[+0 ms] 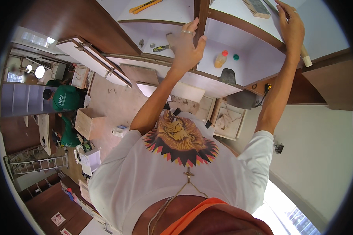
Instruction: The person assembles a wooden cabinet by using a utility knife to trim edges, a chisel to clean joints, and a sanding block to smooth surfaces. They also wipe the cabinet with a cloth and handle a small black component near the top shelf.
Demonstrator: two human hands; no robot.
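Pale wooden stick (306,59) seen at R edge of cabinet (247,28), below-right of R hand (292,29) (nearer hand); visible axis steep. R fingers curled, grip can't be told; L hand (187,49) spread, thumb apart, empty-looking, nr upright (202,15).

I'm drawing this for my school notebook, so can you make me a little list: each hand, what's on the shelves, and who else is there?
Left hand: fingers loosely apart, at the brown wooden divider; contact unclear
Right hand: raised beside a thin grey strip; grip unclear
Picture's top compartments: slim yellow tool left, rectangular wooden block right
Compartments below: yellow-and-black handle left; red-capped bottle with amber contents and round green cap right
Others: two people in green shirts, far left
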